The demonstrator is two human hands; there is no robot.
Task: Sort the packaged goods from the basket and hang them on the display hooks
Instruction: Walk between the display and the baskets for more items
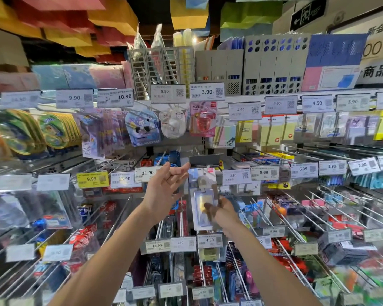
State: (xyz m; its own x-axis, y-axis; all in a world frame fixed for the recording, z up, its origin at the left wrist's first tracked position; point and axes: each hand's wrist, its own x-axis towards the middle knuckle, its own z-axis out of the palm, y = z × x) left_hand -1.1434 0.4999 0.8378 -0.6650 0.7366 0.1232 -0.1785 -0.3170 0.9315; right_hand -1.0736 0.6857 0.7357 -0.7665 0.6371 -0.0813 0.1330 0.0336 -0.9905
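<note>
Now at the stationery wall, you hold both arms up before the rows of display hooks (119,215), which are crowded with carded goods and price tags. Your right hand (224,212) grips a clear blister pack (202,195) by its lower edge, the thumb (208,206) pressed on the front and the other fingers curled behind it, though blur softens the detail. The pack stands upright in the middle of the display, its top just under a grey label holder (205,160) and between the tags marked 11.90 (147,173) and 2.90 (236,176); whether its hang hole is already on a hook, you cannot tell. Your left hand (164,186) is raised beside it and holds nothing — thumb and forefinger spread apart, the forefinger (181,170) reaching up toward the left end of the grey holder, the remaining fingers loosely bent. Contact between that fingertip and the holder cannot be made out. Below the pack hangs a 4.50 tag (209,240), and above it — one row up — a pink pack (202,119) hangs under a 3.90 label.
</note>
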